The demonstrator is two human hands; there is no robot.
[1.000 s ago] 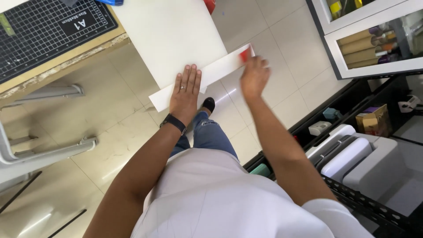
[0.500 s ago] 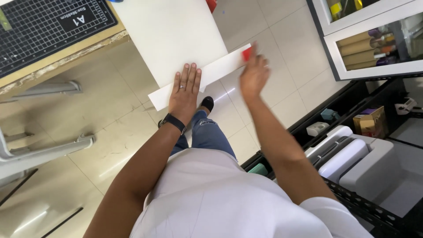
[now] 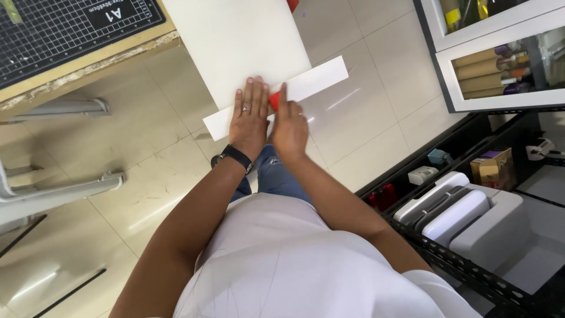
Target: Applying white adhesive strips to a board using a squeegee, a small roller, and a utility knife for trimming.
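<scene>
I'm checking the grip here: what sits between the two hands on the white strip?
In the head view, a small red tool shows between the left hand and the right hand, lying on the white strip at the fold of the white sheet.

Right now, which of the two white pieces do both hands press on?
The narrow white strip, lying slanted along the near edge of the large white sheet; the left hand and right hand rest there.
</scene>
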